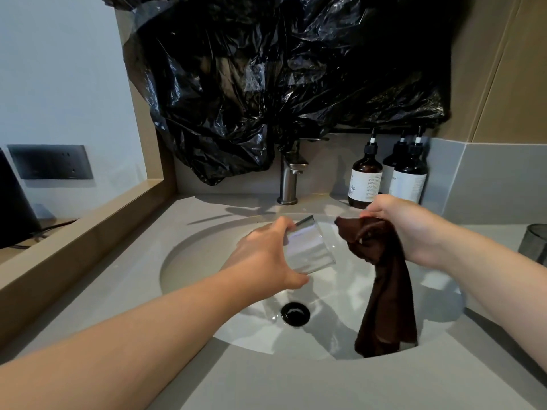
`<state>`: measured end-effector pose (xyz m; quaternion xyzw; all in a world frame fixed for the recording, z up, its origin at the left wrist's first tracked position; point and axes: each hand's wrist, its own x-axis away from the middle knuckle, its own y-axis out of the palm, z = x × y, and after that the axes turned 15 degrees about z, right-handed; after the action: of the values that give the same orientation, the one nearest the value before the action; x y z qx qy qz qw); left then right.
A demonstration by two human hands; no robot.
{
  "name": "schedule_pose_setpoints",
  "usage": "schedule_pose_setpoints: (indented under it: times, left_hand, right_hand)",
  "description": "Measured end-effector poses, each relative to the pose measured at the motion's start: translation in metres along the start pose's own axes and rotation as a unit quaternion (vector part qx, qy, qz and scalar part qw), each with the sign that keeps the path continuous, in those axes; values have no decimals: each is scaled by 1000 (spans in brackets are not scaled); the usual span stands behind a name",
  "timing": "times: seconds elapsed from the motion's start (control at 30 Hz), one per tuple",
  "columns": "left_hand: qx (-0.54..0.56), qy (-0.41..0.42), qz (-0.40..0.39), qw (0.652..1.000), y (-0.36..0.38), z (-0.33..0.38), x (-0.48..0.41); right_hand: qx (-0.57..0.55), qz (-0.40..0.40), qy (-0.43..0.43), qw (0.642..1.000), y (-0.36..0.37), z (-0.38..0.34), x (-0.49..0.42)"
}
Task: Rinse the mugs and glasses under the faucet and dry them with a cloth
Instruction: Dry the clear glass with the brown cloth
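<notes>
My left hand point(266, 255) grips a clear drinking glass point(310, 250) above the white sink basin point(207, 255), the glass tilted with its mouth toward the right. My right hand point(405, 226) pinches the top of a dark brown cloth point(384, 291), which hangs down into the basin just right of the glass. The metal faucet point(288, 179) stands behind the basin, with no water seen running. A dark ribbed glass point(534, 242) stands on the counter at the far right edge.
Three brown pump bottles point(365, 179) stand at the back right of the grey counter point(266, 386). Black plastic sheeting point(281, 69) covers the wall above the faucet. The black drain point(295, 313) sits in the basin. A wooden ledge point(74, 247) borders the left.
</notes>
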<state>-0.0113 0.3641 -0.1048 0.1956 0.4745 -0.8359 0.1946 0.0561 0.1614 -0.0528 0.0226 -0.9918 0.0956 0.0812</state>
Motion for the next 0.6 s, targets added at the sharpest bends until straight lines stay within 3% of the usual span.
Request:
schedule_pose_setpoints:
  times: [0.07, 0.13, 0.23, 0.3, 0.37, 0.47, 0.53, 0.6]
  left_hand:
    - [-2, -8, -13, 1000, 1, 0, 1]
    - [1, -9, -18, 1000, 0, 2, 1]
    - [6, -5, -11, 1000, -1, 3, 2]
    - [17, 3, 4, 1000, -1, 4, 3]
    - [26, 19, 16, 999, -2, 5, 3]
    - [22, 36, 15, 999, -1, 6, 4]
    - [21, 45, 7, 999, 3, 7, 5]
    - [25, 48, 2, 999, 5, 8, 6]
  right_hand:
    - [-66, -42, -9, 997, -1, 0, 2]
    - [-73, -17, -64, 995, 2, 1, 4]
    - [48, 56, -238, 969, 11, 4, 10]
    - [112, 62, -310, 942, 18, 9, 16]
    - [144, -6, -324, 935, 21, 15, 17]
    - [196, -173, -265, 928, 13, 14, 19]
    - [282, -187, -283, 897, 11, 14, 20]
    - [323, -120, -339, 875, 17, 16, 20]
